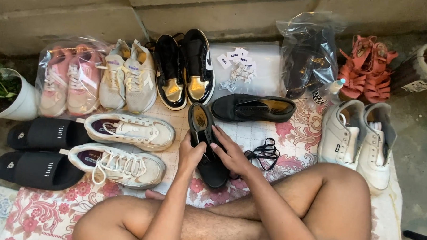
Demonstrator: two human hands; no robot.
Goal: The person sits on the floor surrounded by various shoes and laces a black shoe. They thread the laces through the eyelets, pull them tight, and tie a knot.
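Hands (212, 153) around smooth black shoe (205, 145)

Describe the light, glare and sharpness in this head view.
Head view: soft, even light with faint shadows; glare streaks on the clear bag over the pink sneakers and the dark bagged pair; gold toecaps shine; the black shoe held in both hands is sharp; slight edge distortion.

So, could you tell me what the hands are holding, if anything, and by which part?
Both hands hold one black shoe at its middle: left hand on its left side, right hand on its right side.
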